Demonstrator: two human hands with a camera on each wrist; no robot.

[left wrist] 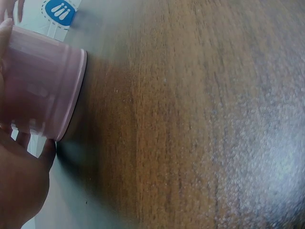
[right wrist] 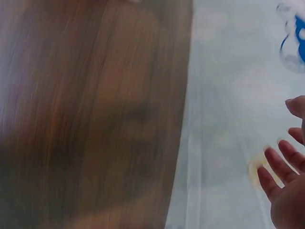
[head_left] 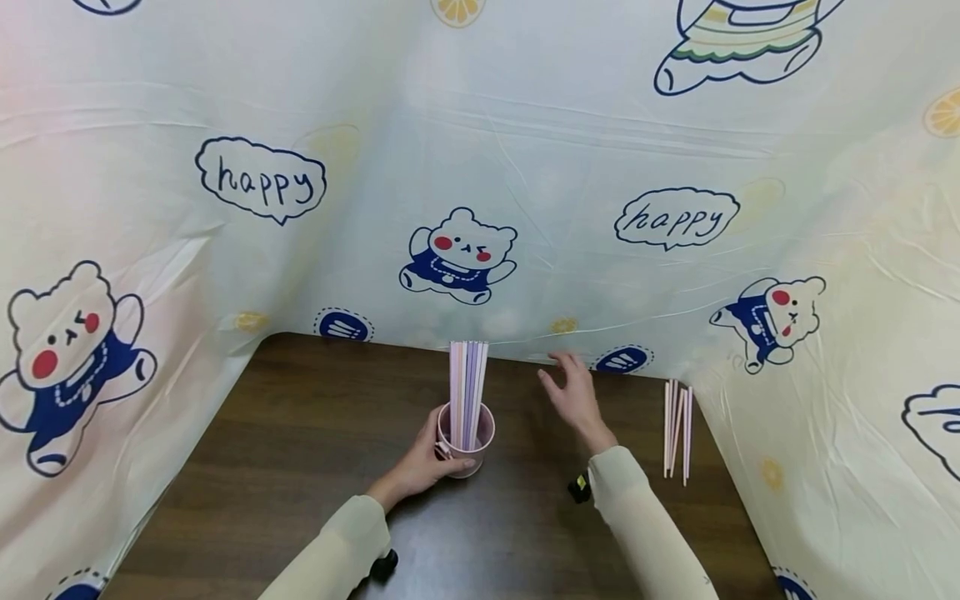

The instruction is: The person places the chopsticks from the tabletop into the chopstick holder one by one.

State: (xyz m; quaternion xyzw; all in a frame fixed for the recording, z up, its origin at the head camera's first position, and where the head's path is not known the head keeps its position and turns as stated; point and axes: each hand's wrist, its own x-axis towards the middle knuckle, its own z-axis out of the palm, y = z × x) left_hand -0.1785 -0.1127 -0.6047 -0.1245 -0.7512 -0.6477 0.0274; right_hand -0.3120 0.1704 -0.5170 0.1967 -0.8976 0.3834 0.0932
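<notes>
A pink cup [head_left: 486, 425] with a handle stands near the middle of the wooden table, holding a bundle of straws [head_left: 468, 392] in white, pink and purple. My left hand [head_left: 422, 458] grips the cup from its left side, thumb across the front. In the left wrist view the cup [left wrist: 40, 81] appears sideways, with fingers wrapped round its wall. My right hand [head_left: 576, 396] is raised to the right of the cup, holding nothing. The right wrist view shows that hand [right wrist: 286, 186] with its fingers spread and loosely bent.
Several pink and white straws [head_left: 677, 429] lie at the table's right side. A printed cloth [head_left: 555, 250] with bears and "happy" bubbles hangs behind and on both sides of the dark wooden table [head_left: 300, 450].
</notes>
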